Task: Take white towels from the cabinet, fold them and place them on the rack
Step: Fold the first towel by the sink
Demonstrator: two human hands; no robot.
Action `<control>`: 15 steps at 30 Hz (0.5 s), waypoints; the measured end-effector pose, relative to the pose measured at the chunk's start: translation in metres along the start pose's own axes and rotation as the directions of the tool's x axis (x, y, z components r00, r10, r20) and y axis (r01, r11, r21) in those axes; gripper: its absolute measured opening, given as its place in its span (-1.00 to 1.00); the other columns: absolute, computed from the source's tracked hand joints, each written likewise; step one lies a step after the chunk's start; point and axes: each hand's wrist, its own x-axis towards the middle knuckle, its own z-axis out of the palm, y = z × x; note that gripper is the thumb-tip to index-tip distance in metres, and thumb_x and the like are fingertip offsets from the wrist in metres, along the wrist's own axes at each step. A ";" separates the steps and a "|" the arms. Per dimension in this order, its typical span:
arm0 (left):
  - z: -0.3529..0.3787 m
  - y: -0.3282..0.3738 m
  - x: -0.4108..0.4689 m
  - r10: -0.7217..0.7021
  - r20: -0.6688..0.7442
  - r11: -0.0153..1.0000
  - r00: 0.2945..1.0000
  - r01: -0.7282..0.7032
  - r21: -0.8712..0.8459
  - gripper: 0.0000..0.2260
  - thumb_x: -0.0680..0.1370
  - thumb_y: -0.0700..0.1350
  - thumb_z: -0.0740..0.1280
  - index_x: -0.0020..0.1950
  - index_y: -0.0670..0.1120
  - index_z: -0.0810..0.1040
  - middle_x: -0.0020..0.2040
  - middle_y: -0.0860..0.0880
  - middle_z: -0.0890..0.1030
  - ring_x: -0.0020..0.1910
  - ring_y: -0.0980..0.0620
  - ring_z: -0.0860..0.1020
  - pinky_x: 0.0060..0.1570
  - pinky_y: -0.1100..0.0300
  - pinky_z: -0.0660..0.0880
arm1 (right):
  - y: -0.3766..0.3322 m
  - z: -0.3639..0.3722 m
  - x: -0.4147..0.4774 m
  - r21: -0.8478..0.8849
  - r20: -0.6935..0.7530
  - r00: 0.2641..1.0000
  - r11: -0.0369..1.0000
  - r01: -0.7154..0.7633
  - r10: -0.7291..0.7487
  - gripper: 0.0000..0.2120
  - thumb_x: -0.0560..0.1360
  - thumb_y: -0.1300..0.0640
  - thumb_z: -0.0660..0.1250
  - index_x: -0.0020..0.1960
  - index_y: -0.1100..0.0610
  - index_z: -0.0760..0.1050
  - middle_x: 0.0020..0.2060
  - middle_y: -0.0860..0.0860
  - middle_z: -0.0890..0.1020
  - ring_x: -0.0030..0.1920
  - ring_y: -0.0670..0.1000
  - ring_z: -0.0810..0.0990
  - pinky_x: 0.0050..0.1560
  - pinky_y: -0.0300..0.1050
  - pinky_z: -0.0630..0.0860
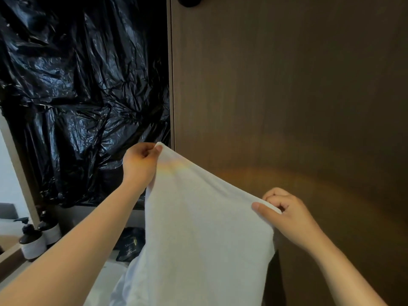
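The white towel [203, 228] hangs in the air in front of the person, held up by its two top corners, and its lower part drops out of view at the bottom. Its long axis runs downward, while the taut top edge slants from upper left to lower right. The left hand [139, 164] pinches the higher, farther corner between thumb and curled fingers. The right hand [287, 215] pinches the lower, nearer corner in the same way, thumb laid across the cloth. The hands sit well apart at opposite ends of that edge, so a first fold would likely mean bringing one corner across to meet the other, and neither hand looks better placed to lead. Just behind the towel stands the brown cabinet door [287, 85], with crumpled black plastic sheeting [77, 85] to its left. At the bench's [13, 261] lower-left edge stand two pump bottles [33, 241], a black packet [130, 244] near them. No rack is in view.
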 end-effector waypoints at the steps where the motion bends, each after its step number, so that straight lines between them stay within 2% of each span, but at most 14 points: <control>1: 0.000 -0.003 0.000 -0.004 -0.011 1.000 1.000 0.004 0.006 -0.95 0.57 0.01 0.34 -0.08 0.08 0.54 -0.27 0.21 0.53 -0.24 0.22 0.49 -0.26 0.30 0.36 | 0.004 -0.002 -0.001 -0.017 -0.024 1.000 1.000 -0.006 0.006 -0.64 0.45 -0.10 0.40 -0.44 0.05 0.54 -0.21 -0.19 0.54 -0.16 -0.12 0.57 -0.25 -0.32 0.46; 5: 0.002 -0.010 0.003 0.024 -0.012 0.998 1.000 -0.023 0.062 -0.93 0.58 -0.01 0.33 -0.08 0.03 0.54 -0.29 0.17 0.51 -0.28 0.21 0.46 -0.27 0.33 0.34 | 0.017 -0.013 -0.004 -0.040 -0.054 0.998 0.999 -0.022 0.019 -0.57 0.40 -0.20 0.38 -0.50 0.06 0.47 -0.32 -0.11 0.55 -0.27 -0.09 0.56 -0.30 -0.25 0.44; 7: 0.004 -0.011 0.004 0.028 -0.011 0.997 1.000 -0.027 0.071 -0.93 0.58 -0.01 0.33 -0.06 0.02 0.55 -0.29 0.16 0.52 -0.28 0.21 0.47 -0.27 0.33 0.33 | 0.023 -0.019 -0.004 -0.153 -0.065 0.998 0.988 -0.030 0.020 -0.48 0.42 -0.24 0.36 -0.51 0.10 0.36 -0.46 0.00 0.48 -0.40 -0.09 0.49 -0.35 -0.21 0.35; 9: 0.004 -0.014 0.005 0.026 -0.012 0.998 1.000 -0.025 0.063 -0.92 0.58 -0.01 0.33 -0.05 0.01 0.55 -0.30 0.16 0.51 -0.29 0.21 0.46 -0.27 0.34 0.34 | 0.027 -0.025 -0.002 -0.313 -0.091 0.996 0.948 -0.051 0.023 -0.42 0.42 -0.30 0.32 -0.51 0.12 0.31 -0.52 0.06 0.42 -0.46 -0.04 0.44 -0.39 -0.24 0.28; 12: 0.003 -0.018 0.008 0.024 -0.024 0.999 0.999 -0.023 0.050 -0.88 0.58 0.00 0.32 -0.03 -0.02 0.58 -0.29 0.18 0.51 -0.29 0.21 0.45 -0.24 0.33 0.35 | 0.029 -0.035 0.000 -0.485 -0.148 0.989 0.873 -0.050 -0.026 -0.48 0.43 -0.34 0.28 -0.50 0.01 0.32 -0.57 -0.07 0.40 -0.49 -0.06 0.44 -0.43 -0.29 0.23; 15: 0.001 -0.018 0.011 0.023 -0.054 0.999 0.998 -0.021 0.042 -0.87 0.58 0.03 0.32 -0.01 0.00 0.58 -0.27 0.21 0.52 -0.26 0.24 0.47 -0.28 0.32 0.34 | 0.025 -0.043 0.008 -0.564 -0.187 0.975 0.826 -0.009 -0.117 -0.57 0.47 -0.30 0.23 -0.42 -0.05 0.36 -0.49 -0.12 0.45 -0.46 -0.10 0.46 -0.42 -0.32 0.26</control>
